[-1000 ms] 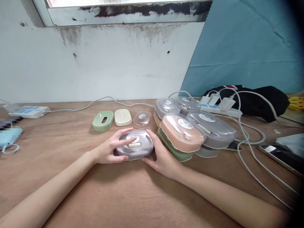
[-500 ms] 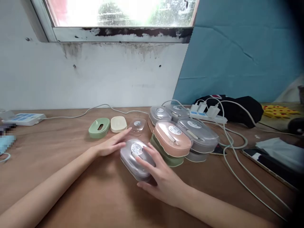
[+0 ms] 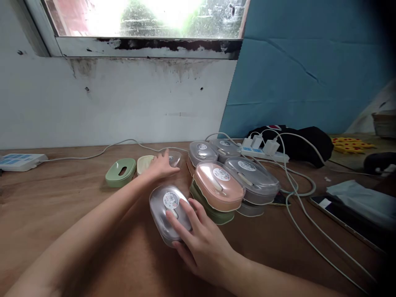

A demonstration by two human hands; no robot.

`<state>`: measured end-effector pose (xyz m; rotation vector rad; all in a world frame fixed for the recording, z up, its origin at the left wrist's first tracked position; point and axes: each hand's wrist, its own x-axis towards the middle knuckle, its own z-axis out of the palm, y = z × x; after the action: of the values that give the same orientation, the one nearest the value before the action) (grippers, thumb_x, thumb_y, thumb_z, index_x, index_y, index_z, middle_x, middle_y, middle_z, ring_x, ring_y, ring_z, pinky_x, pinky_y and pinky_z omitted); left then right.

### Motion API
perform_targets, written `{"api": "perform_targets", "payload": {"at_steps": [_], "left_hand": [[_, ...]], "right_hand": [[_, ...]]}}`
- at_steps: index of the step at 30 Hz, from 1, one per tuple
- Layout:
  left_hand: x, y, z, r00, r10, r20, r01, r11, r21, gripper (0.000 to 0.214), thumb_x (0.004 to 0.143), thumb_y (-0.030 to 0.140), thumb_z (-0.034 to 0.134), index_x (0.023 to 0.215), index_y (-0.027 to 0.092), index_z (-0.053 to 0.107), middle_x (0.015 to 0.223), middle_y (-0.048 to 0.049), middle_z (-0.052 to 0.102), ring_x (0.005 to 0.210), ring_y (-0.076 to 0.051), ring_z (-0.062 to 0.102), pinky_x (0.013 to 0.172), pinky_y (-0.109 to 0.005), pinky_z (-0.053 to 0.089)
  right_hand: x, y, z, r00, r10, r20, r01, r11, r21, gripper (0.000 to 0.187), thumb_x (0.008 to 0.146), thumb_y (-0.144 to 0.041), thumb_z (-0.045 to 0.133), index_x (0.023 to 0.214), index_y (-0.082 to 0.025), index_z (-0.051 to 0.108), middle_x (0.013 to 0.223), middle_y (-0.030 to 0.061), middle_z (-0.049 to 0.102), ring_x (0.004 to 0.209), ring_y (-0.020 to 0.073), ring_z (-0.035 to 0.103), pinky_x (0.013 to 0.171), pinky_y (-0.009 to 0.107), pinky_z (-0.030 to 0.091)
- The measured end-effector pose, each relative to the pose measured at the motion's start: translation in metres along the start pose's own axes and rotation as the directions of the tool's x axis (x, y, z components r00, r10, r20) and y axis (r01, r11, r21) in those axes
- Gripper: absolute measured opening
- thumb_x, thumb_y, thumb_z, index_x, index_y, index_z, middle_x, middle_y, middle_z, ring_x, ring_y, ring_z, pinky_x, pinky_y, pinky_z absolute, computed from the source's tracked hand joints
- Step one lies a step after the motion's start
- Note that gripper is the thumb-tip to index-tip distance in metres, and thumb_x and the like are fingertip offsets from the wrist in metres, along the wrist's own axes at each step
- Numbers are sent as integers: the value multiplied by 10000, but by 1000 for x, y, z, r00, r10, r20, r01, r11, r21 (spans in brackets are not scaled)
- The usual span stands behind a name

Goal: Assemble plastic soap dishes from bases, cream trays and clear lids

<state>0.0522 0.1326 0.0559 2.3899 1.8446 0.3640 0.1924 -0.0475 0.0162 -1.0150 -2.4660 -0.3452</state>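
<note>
My right hand (image 3: 206,237) grips a grey soap box (image 3: 163,208) with a clear lid and a round white sticker. Its fingers lie over the top, and the thumb is at the near side. My left hand (image 3: 161,166) stretches to the back, fingers apart, over a small clear lid (image 3: 175,158) with a sticker; whether it touches the lid I cannot tell. Left of that hand are a cream tray (image 3: 143,163), partly hidden behind it, and a green soap box base (image 3: 120,174) with an oval slot.
Stacked lidded boxes stand to the right, with a pink box (image 3: 213,187) and a grey box (image 3: 255,183) on top. Behind them lies a power strip (image 3: 269,155) with chargers and white cables. A phone (image 3: 343,225) is at the far right, partly under a pale sheet (image 3: 365,202).
My left hand has left the grey box's side and moved back to the clear lid. The right hand stays on the box, which has turned slightly. The camera view has shifted a little.
</note>
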Motion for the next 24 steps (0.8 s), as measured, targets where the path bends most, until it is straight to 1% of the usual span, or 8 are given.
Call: {"api": "perform_targets", "payload": {"at_steps": [3, 6, 9, 12, 14, 17, 20, 24], "left_hand": [[-25, -29, -23, 996, -58, -71, 58, 998, 3, 922, 710, 509, 529, 1411, 73, 119, 1378, -235, 331, 1240, -376, 355, 968, -445, 313], [-66, -65, -31, 989, -76, -129, 66, 995, -81, 895, 712, 542, 508, 1408, 104, 152, 1408, -173, 314, 1267, -325, 335, 989, -412, 319], [-113, -94, -22, 985, -41, -167, 33, 998, -50, 850, 697, 530, 517, 1383, 125, 219, 1378, -147, 369, 1229, -315, 386, 983, -422, 332], [-146, -105, -4, 988, -2, -155, 12, 998, 66, 775, 700, 459, 528, 1358, 144, 270, 1363, -144, 388, 1202, -331, 402, 949, -456, 359], [-155, -106, 5, 983, 25, -181, -7, 995, 101, 734, 715, 438, 517, 1342, 128, 292, 1349, -161, 397, 1184, -334, 413, 935, -466, 368], [-155, -105, 11, 969, 89, -230, -73, 994, 77, 693, 744, 453, 504, 1320, 123, 306, 1329, -169, 408, 1183, -318, 419, 942, -458, 372], [-153, -106, 12, 963, 143, -227, -139, 990, 30, 660, 760, 469, 506, 1301, 142, 315, 1321, -159, 411, 1196, -300, 414, 958, -443, 372], [-153, -106, 12, 967, 147, -206, -148, 989, 11, 620, 766, 479, 512, 1267, 150, 349, 1322, -162, 402, 1189, -304, 420, 951, -447, 378]], "right_hand": [[10, -2, 6, 998, 69, 13, -67, 989, -135, 477, 855, -318, 446, 1289, -120, 432, 1197, 245, 498, 1101, 379, 459, 873, 518, 412], [29, -5, 13, 985, 157, 75, -134, 960, -245, 481, 863, -346, 455, 1285, -117, 443, 1203, 256, 517, 1074, 380, 501, 869, 492, 409], [53, -8, 20, 953, 270, 137, -214, 920, -328, 481, 884, -333, 430, 1312, -114, 413, 1248, 260, 498, 1099, 381, 500, 882, 488, 385], [77, -8, 28, 916, 370, 152, -293, 880, -373, 453, 891, -236, 410, 1304, -49, 411, 1248, 312, 476, 1106, 389, 502, 893, 519, 349], [91, -5, 34, 891, 427, 155, -341, 854, -393, 432, 878, -149, 392, 1283, -2, 421, 1233, 340, 474, 1112, 388, 502, 901, 537, 327], [109, 4, 41, 846, 508, 164, -409, 813, -414, 428, 848, -68, 372, 1260, 30, 437, 1226, 349, 475, 1127, 379, 495, 900, 543, 327], [123, 15, 48, 801, 578, 157, -478, 774, -414, 436, 836, -30, 335, 1252, 47, 439, 1234, 355, 463, 1139, 381, 485, 870, 548, 360], [132, 30, 58, 765, 631, 130, -550, 744, -380, 467, 832, 2, 253, 1265, 66, 416, 1267, 364, 419, 1165, 403, 454, 840, 592, 379]]}}
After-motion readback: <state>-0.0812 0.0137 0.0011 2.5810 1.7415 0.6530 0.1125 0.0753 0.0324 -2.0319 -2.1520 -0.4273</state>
